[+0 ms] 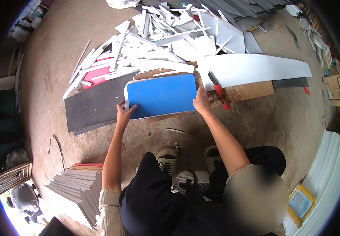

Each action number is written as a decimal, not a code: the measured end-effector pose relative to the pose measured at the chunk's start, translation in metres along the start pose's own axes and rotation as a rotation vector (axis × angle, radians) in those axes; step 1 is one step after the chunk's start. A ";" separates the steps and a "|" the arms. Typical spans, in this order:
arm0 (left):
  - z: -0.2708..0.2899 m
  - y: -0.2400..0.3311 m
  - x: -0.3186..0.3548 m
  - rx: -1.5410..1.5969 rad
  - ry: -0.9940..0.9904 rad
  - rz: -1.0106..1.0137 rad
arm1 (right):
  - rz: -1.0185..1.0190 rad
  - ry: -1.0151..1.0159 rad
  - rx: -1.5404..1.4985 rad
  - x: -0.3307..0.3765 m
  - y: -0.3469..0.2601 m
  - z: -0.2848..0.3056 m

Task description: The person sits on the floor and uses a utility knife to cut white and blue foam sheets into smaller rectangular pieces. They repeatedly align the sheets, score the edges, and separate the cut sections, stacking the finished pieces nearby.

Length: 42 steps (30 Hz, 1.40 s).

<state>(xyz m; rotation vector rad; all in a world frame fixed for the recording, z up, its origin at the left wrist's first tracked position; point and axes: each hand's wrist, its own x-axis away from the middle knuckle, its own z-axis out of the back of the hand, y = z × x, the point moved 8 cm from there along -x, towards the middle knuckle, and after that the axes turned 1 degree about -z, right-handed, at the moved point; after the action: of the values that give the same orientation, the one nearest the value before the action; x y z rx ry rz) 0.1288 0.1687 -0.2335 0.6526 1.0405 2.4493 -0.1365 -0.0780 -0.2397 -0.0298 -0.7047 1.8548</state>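
On the ground just beyond the person's two shoes lies one blue rectangular sheet [161, 96], its long axis running left to right, resting on a brown board [252, 91]. Both hands reach it equally, one at each short end. The left hand [124, 114] pinches the near-left corner, thumb on top. The right hand [201, 101] grips the right edge, fingers curled over it. One red-handled tool [219, 93] lies just right of the right hand. One dark grey panel [95, 105] lies left; one long white sheet [256, 69] lies far right. White offcuts [154, 39], too many to count, pile up beyond.
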 end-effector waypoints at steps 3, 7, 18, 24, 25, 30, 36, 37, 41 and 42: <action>0.002 0.004 0.000 0.192 -0.168 0.089 | 0.035 0.018 -0.028 -0.002 -0.006 -0.003; 0.005 0.048 0.023 0.434 -0.185 -0.038 | 0.080 0.063 -0.034 -0.001 0.017 -0.003; 0.104 0.254 0.113 0.155 0.296 -0.692 | 0.797 0.624 -0.401 0.100 -0.167 0.194; 0.119 0.302 0.152 0.079 0.227 -0.825 | 1.309 0.441 0.017 0.174 -0.240 0.229; 0.122 0.306 0.157 0.064 0.218 -0.844 | 1.328 0.441 0.149 0.178 -0.243 0.228; 0.120 0.288 0.156 0.212 0.031 -0.747 | 1.196 0.313 0.069 0.174 -0.237 0.224; 0.124 0.170 0.098 0.115 0.091 -0.705 | 0.785 0.114 -0.582 0.130 -0.203 0.218; 0.128 0.145 0.092 0.067 0.189 -0.585 | 0.713 0.038 -0.763 0.116 -0.188 0.209; 0.133 0.054 0.066 0.430 0.298 -0.386 | 0.360 -0.046 -0.772 0.075 -0.137 0.149; 0.111 0.046 0.067 0.578 0.193 -0.312 | 0.289 -0.088 -0.832 0.064 -0.116 0.128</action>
<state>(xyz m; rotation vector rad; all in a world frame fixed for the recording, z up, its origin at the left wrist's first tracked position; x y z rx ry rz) 0.1284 0.2359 -0.1141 0.3781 1.8062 1.9670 -0.1080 -0.0546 -0.0589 -0.6159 -1.5549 1.7078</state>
